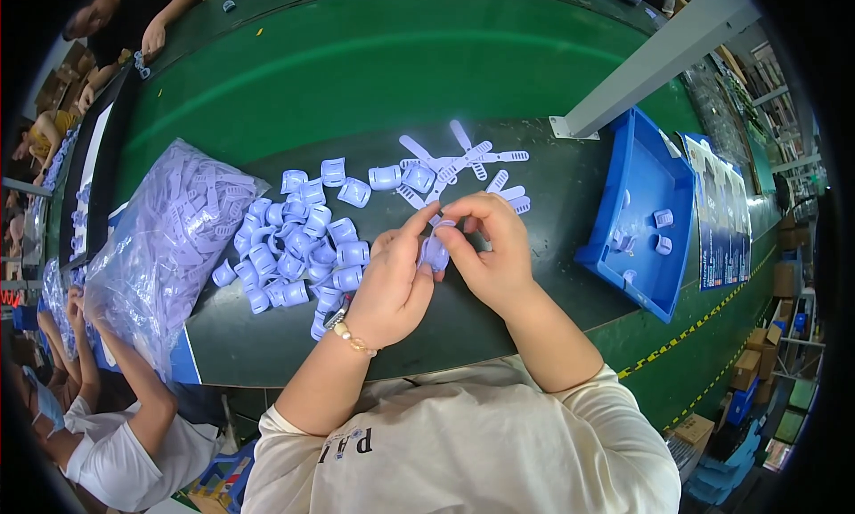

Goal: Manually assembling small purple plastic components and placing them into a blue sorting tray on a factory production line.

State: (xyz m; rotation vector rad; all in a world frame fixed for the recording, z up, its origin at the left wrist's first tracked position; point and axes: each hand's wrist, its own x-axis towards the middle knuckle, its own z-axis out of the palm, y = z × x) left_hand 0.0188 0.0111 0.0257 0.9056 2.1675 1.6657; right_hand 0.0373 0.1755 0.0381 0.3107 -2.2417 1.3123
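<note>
My left hand (pixel 392 282) and my right hand (pixel 490 251) meet over the dark mat, both pinching one small lilac plastic clip (pixel 435 251) with a strap end at its top. A pile of like lilac clips (pixel 294 247) lies just left of my left hand. Several flat lilac straps (pixel 463 167) lie fanned out beyond my hands. My left wrist wears a bead bracelet.
A clear bag full of lilac straps (pixel 169 242) lies at the left. A blue tray (pixel 637 220) at the right holds a few clips. A grey post (pixel 659 55) rises behind it. Other people sit at the left edge and far left corner of the green table (pixel 401 60).
</note>
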